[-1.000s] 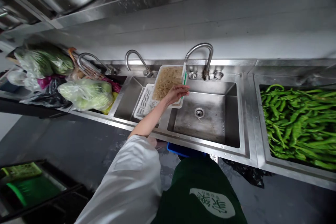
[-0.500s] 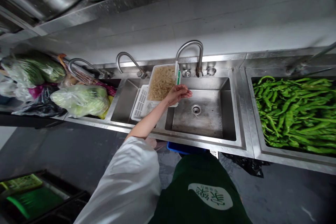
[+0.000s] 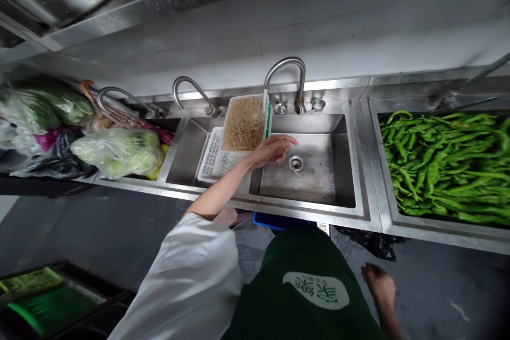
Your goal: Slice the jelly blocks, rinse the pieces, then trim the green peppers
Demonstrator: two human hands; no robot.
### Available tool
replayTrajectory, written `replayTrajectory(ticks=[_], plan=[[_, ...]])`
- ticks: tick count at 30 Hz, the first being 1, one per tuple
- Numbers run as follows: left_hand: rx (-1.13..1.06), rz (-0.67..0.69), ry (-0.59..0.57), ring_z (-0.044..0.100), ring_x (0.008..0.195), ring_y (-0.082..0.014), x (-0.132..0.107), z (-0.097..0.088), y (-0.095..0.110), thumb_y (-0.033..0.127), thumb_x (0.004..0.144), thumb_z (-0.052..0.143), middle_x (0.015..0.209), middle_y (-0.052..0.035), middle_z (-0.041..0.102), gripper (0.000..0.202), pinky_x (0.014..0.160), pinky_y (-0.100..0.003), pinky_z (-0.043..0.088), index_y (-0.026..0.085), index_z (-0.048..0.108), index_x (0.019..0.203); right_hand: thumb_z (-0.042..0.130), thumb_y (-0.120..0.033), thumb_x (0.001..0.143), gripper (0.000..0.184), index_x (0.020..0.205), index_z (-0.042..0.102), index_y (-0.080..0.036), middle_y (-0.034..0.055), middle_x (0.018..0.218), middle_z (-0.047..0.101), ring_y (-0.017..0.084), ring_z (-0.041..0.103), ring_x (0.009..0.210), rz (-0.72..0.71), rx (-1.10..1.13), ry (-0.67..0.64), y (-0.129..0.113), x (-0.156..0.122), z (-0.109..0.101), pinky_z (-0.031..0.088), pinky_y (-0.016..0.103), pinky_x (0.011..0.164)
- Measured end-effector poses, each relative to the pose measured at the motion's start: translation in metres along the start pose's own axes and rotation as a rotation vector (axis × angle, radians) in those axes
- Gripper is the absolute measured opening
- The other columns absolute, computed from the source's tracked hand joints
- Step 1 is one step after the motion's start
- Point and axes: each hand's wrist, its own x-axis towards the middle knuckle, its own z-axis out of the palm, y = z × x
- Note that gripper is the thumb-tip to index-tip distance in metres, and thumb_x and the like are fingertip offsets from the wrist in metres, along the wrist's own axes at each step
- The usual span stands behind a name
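Observation:
My left hand (image 3: 273, 150) reaches out over the left part of the middle steel sink (image 3: 319, 191), fingers stretched forward and holding nothing. It hovers just off the near right corner of a white plastic container (image 3: 244, 123) filled with pale cut pieces, which rests on a white perforated basket (image 3: 215, 158) across the sink divider. A curved faucet (image 3: 283, 71) arches behind the container. My right hand (image 3: 380, 288) hangs low at the bottom right beside my green apron, blurred, fingers unclear.
A tray heaped with green peppers (image 3: 442, 164) fills the right sink. Bagged vegetables (image 3: 115, 151) pile on the left. Two more faucets (image 3: 193, 93) stand at the left sinks. A blue bin (image 3: 279, 220) sits under the counter; steel pots on a shelf above.
My left hand let go of the container's edge and moved slightly right over the sink, fingers opening. My right hand has come into view at the bottom right.

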Motion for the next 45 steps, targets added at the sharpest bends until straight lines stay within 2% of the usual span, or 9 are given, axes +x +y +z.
replayTrajectory(ticks=[3,7,10,14,18,27,30,36,45], plan=[[-0.04,-0.031,-0.208,0.057,0.056,-0.0068,-0.011,0.016,0.01,0.034,0.081,0.085,0.087,0.0012,0.06,0.052,0.047,-0.021,0.037,0.018,0.068,0.128,0.052,-0.075,0.075,0.054,0.063,0.066,-0.024,0.0108,0.054,0.064,0.035,0.065,0.051,-0.014,0.036,0.007,-0.019,0.029,-0.008,0.05,0.044,0.045],[-0.046,-0.075,-0.368,0.062,0.065,-0.0107,-0.021,0.043,0.023,0.031,0.08,0.087,0.1,-0.0057,0.068,0.08,0.058,-0.026,0.045,0.022,0.054,0.152,0.059,-0.055,0.089,0.041,0.097,0.076,-0.018,0.0123,0.09,0.078,0.026,0.074,0.079,-0.299,0.277,0.068,-0.13,0.06,-0.034,0.059,0.037,0.075],[0.002,-0.106,-0.418,0.065,0.068,-0.0121,-0.026,0.063,0.03,0.033,0.082,0.086,0.101,-0.0082,0.072,0.09,0.063,-0.026,0.046,0.026,0.043,0.161,0.062,-0.042,0.095,0.026,0.1,0.076,-0.02,0.0072,0.088,0.076,0.02,0.07,0.078,-0.631,0.34,0.022,-0.222,0.062,-0.051,0.056,0.032,0.076],[0.079,-0.107,-0.458,0.064,0.068,-0.0122,-0.032,0.075,0.033,0.032,0.088,0.081,0.093,-0.0059,0.074,0.092,0.065,-0.025,0.046,0.029,0.034,0.166,0.061,-0.034,0.098,0.02,0.101,0.074,-0.02,0.0047,0.082,0.07,0.017,0.064,0.071,-0.885,0.297,-0.191,-0.28,0.054,-0.055,0.05,0.03,0.067],[0.169,-0.045,-0.411,0.064,0.068,-0.0136,-0.037,0.076,0.031,0.028,0.09,0.079,0.079,-0.0015,0.069,0.085,0.066,-0.026,0.048,0.026,0.039,0.164,0.06,-0.029,0.097,0.015,0.095,0.072,-0.02,0.0031,0.079,0.067,0.016,0.059,0.066,-0.948,0.235,-0.26,-0.284,0.048,-0.049,0.044,0.028,0.063],[0.159,0.003,-0.255,0.067,0.078,-0.0192,-0.036,0.079,0.015,0.027,0.089,0.076,0.076,-0.0016,0.065,0.071,0.073,-0.03,0.052,0.022,0.051,0.155,0.055,-0.023,0.097,0.022,0.08,0.068,-0.019,0.0048,0.077,0.066,0.017,0.06,0.068,-1.0,0.027,-0.135,-0.286,0.04,-0.043,0.039,0.029,0.062],[0.186,-0.042,-0.347,0.065,0.073,-0.0184,-0.033,0.082,0.02,0.026,0.089,0.076,0.075,-0.0016,0.066,0.079,0.07,-0.029,0.051,0.022,0.043,0.161,0.055,-0.022,0.094,0.021,0.076,0.066,-0.019,0.0047,0.073,0.066,0.017,0.059,0.066,-1.015,-0.042,-0.07,-0.284,0.041,-0.042,0.036,0.029,0.06],[0.187,-0.169,-0.632,0.056,0.064,-0.0143,-0.03,0.09,0.036,0.018,0.092,0.066,0.071,0.0043,0.058,0.108,0.058,-0.024,0.044,0.016,-0.009,0.17,0.055,-0.018,0.089,0.016,0.078,0.067,-0.02,0.0043,0.073,0.069,0.018,0.063,0.067,-0.987,0.057,-0.137,-0.279,0.047,-0.043,0.043,0.03,0.063],[0.099,-0.223,-0.566,0.06,0.064,-0.0144,-0.029,0.092,0.037,0.016,0.088,0.069,0.081,0.0004,0.066,0.101,0.055,-0.026,0.043,0.024,0.012,0.171,0.057,-0.023,0.093,0.016,0.083,0.069,-0.021,0.0019,0.071,0.068,0.016,0.062,0.063,-0.951,0.233,-0.25,-0.274,0.048,-0.05,0.047,0.029,0.064]])
